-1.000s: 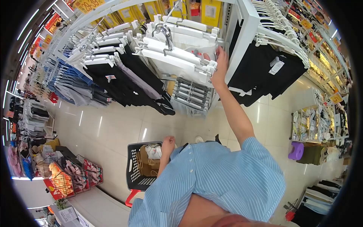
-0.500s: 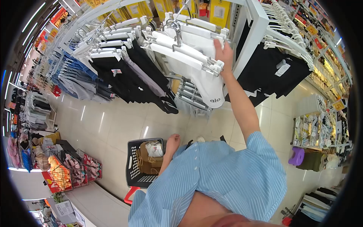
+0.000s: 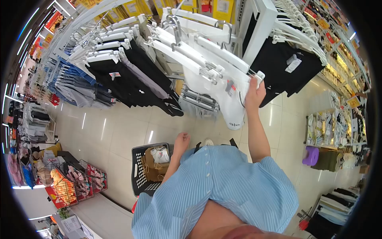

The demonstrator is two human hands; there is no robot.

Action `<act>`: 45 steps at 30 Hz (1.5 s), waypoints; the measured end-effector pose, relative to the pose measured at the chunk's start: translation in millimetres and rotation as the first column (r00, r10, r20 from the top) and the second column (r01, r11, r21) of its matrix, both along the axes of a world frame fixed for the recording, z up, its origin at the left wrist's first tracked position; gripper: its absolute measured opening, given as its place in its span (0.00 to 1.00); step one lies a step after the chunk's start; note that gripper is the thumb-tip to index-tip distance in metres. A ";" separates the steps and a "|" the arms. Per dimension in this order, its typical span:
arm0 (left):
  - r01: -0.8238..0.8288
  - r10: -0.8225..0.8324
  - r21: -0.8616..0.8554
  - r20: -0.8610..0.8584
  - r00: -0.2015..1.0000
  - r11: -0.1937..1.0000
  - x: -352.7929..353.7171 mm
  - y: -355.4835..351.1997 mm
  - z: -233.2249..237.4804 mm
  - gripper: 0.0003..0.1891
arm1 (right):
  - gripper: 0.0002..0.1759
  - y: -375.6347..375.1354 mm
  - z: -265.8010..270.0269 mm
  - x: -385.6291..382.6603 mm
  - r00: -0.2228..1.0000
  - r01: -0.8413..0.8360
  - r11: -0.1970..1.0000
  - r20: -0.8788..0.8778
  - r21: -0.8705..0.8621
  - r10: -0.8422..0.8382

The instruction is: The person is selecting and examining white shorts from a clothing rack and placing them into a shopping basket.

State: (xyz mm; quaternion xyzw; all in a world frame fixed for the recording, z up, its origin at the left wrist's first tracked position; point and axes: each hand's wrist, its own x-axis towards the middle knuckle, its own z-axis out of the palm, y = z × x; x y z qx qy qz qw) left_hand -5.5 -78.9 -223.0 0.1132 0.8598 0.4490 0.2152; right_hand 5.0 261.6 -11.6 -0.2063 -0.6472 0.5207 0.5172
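My right hand [image 3: 255, 95] is closed around the right end of a white clip hanger [image 3: 223, 51]. From this hanger hang white pants [image 3: 232, 107] with dark lettering near the lower end and a small red and grey tag. Other white hangers [image 3: 187, 49] with pale garments crowd close on its left, still on the rack. Lower down, in front of my body, my left hand [image 3: 182, 140] holds nothing, its fingers loosely bent. It is beside a black shopping basket [image 3: 136, 167] that contains a brown paper bag [image 3: 150, 169] and a white item [image 3: 160, 155].
Black garments [image 3: 131, 83] hang on the rack to the left, and black shorts [image 3: 288, 67] hang right of a white post [image 3: 260, 34]. Wire bins [image 3: 75, 181] stand at lower left. A purple stool [image 3: 310, 155] is at the right.
My right hand has moved right and toward me, swinging the white pants and their hanger away from the neighbouring ones. My left hand has risen slightly.
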 end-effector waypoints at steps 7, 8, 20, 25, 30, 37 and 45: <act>0.072 0.010 0.230 -0.336 0.942 0.971 -44.5 58.2 57.2 0.37 | 0.16 13.4 -33.4 103.2 0.991 -0.016 0.928 0.119 -0.372 0.064; 0.088 0.007 0.254 -0.353 0.936 0.963 -47.8 66.9 78.1 0.37 | 0.18 11.9 -31.7 113.3 0.988 -0.011 0.911 0.136 -0.413 0.073; -0.131 0.031 0.599 0.174 0.984 0.790 -50.4 117.8 160.2 0.10 | 0.27 13.0 -76.2 159.6 0.938 -0.129 0.658 0.123 -0.742 0.323; -0.149 0.135 0.546 0.066 0.989 0.824 -40.2 105.0 192.9 0.12 | 0.30 1.7 -114.0 153.9 0.759 -0.144 0.659 0.345 -0.738 0.553; 0.039 0.031 0.388 -0.172 0.985 0.921 -20.3 84.2 205.5 0.11 | 0.16 -35.6 -88.9 121.3 0.844 -0.079 0.997 0.534 0.024 0.054; 0.176 -0.088 0.308 -0.280 0.956 0.935 0.8 90.4 221.4 0.09 | 0.13 -97.7 2.3 57.7 0.826 -0.528 0.829 0.334 0.182 0.453; 0.237 -0.146 0.265 -0.321 0.936 0.935 2.7 78.1 227.2 0.11 | 0.16 -69.8 14.1 41.4 0.361 -0.850 0.409 0.197 -0.333 0.911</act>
